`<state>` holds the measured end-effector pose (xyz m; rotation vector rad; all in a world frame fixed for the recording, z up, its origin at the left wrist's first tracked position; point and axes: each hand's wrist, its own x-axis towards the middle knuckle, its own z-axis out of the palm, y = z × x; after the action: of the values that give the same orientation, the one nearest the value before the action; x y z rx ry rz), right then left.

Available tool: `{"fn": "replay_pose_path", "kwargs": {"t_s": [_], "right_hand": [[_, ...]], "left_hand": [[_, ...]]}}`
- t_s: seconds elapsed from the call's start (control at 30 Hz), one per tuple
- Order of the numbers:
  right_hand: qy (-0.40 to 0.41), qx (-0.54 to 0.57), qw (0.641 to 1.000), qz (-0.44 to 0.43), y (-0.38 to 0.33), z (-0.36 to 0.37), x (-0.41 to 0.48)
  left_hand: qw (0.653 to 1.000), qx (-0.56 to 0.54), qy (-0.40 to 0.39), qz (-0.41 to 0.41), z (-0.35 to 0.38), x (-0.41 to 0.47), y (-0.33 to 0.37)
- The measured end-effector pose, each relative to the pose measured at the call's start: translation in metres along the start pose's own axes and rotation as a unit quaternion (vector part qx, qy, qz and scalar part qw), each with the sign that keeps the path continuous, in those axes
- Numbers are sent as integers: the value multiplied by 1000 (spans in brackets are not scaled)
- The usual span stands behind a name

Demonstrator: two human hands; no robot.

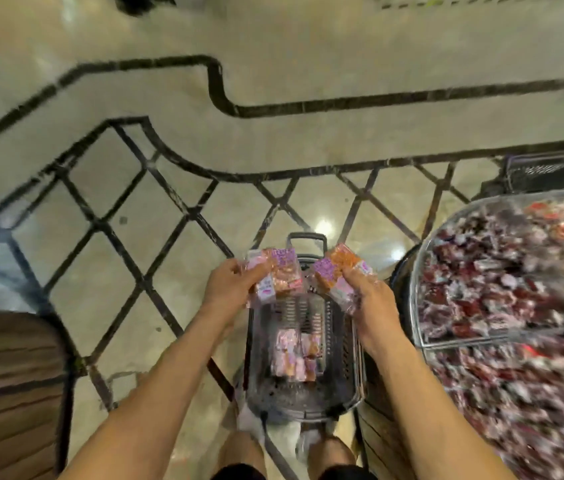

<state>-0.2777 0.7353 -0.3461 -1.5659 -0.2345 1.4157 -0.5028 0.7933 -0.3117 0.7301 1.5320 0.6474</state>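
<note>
A grey plastic shopping basket (349, 348) stands on the floor in front of my feet, with several pink and orange snack packets (296, 355) lying in its bottom. My left hand (230, 284) grips a small bunch of pink and orange snack packets (278, 275) above the basket's far end. My right hand (372, 296) holds another bunch of the same packets (337, 271) beside them. Both bunches hang over the basket, close together but apart.
A clear-walled display bin (422, 292) full of dark red wrapped sweets stands at my right, touching the basket's side. A wooden surface (6, 386) lies at the lower left. A dark crate (550, 173) sits behind the bin. Patterned tiled floor stretches ahead.
</note>
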Motion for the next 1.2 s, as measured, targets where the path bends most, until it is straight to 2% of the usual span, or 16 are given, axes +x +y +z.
{"fn": "replay_pose_path", "kwargs": {"t_s": [0.23, 0.43, 0.57, 0.83, 1.2], "right_hand": [[-5, 105, 993, -53, -138, 3, -105], [40, 123, 985, -114, -190, -14, -176], [104, 153, 972, -144, -205, -31, -220], [258, 218, 921, -195, -196, -88, -329], [415, 334, 814, -230, -107, -192, -495]], "left_hand": [[996, -13, -38, 75, 6, -95, 120], [983, 6, -161, 93, 34, -144, 182], [963, 37, -247, 104, 57, -162, 216], [908, 112, -384, 123, 105, -235, 236], [797, 201, -561, 94, 190, -385, 167]]}}
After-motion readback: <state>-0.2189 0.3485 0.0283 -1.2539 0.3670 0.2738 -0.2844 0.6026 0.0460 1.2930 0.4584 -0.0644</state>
